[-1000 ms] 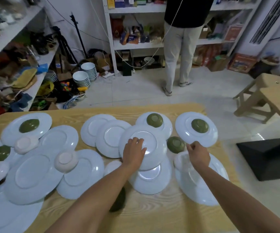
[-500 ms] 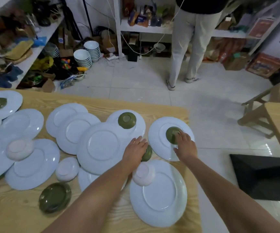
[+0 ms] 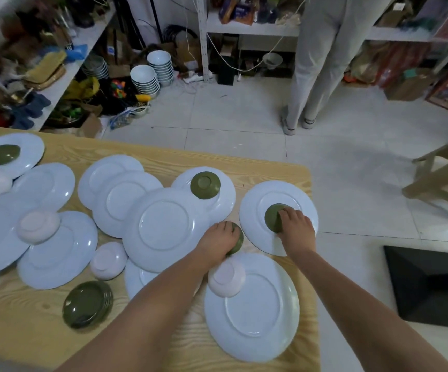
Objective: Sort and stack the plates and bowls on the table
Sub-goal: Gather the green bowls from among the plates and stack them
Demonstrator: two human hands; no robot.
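Left grip (image 3: 222,240) curled over left bowl (image 3: 239,241) on the worktop (image 3: 271,170), right grip (image 3: 296,229) curled over right bowl (image 3: 272,217) upturned on a plate (image 3: 279,191); both bowls looked light, stiff, glossy-slick, best pinched round the raised foot.

Probably a storeroom: cluttered shelving (image 3: 247,28), bowl stacks (image 3: 145,79) on tiled floor (image 3: 233,116).

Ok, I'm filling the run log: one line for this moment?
left hand: grips middle green bowl | right hand: grips right green bowl on plate
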